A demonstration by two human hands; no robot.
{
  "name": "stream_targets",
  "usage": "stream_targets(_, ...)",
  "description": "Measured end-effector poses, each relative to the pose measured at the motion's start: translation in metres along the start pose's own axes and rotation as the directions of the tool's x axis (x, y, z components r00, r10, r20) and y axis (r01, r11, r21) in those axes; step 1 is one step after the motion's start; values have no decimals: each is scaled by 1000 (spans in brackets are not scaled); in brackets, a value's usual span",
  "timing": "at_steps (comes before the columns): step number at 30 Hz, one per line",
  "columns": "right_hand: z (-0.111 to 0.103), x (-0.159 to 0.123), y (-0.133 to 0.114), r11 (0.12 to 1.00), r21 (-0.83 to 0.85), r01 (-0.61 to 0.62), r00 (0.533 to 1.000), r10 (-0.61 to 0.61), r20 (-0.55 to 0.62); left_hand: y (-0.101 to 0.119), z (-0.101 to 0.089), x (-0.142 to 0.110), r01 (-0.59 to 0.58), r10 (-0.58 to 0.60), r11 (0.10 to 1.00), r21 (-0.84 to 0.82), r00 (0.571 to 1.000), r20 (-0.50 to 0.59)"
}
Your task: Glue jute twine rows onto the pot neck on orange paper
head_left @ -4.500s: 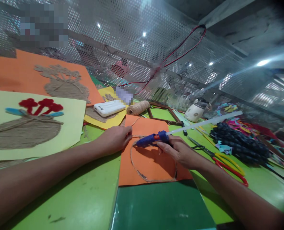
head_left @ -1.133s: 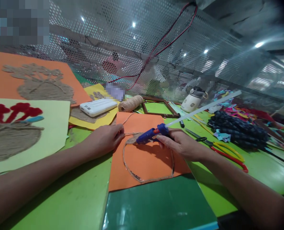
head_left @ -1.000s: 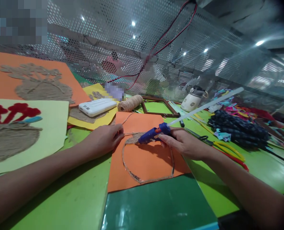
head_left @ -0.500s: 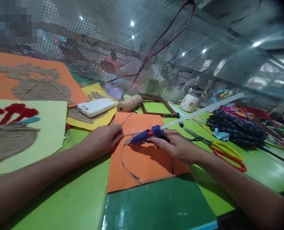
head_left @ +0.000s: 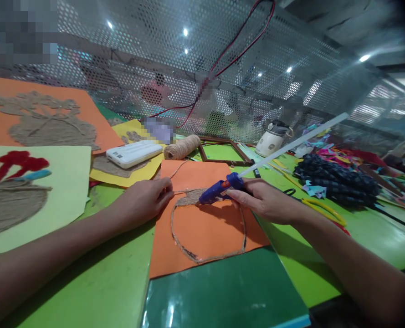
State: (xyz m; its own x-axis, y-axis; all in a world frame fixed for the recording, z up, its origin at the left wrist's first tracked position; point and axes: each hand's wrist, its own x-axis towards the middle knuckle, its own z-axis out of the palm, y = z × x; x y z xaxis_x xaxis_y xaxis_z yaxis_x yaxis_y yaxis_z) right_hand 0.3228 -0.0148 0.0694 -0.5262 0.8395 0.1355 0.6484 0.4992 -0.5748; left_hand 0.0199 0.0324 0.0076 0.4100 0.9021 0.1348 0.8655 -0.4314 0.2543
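Note:
My right hand is wrapped round a blue hot glue gun, with a long translucent glue stick poking out of its back. The gun's nozzle points down at the lower edge of a band of glued jute twine on an orange sheet. Below that band, a twine outline of a rounded pot shape runs across the sheet. My left hand pinches the loose jute twine at the sheet's left edge. Part of the twine band is hidden behind the gun.
A green folder lies under the sheet. Behind are a twine roll, a white power bank, a brown frame and a bottle. Scissors and dark cloth lie right; finished twine pictures left.
The glue gun has moved right along the twine band, its nozzle now farther from my left hand. My left hand keeps its pinch on the twine. The view has shifted slightly.

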Motion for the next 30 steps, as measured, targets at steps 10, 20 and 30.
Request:
stream_targets(10,12,0,-6,1000,-14,25,999,-25,-33,0,0,1,-9,9,1000,-18,1000,-20)
stream_targets(20,1,-1,-1,998,-50,47,999,-47,1,-3,3,0,-10,10,1000,-17,1000,6)
stream_targets(30,4,2,0,1000,-1,24,999,-24,-21,-3,2,2,-19,19,1000,-9,1000,7)
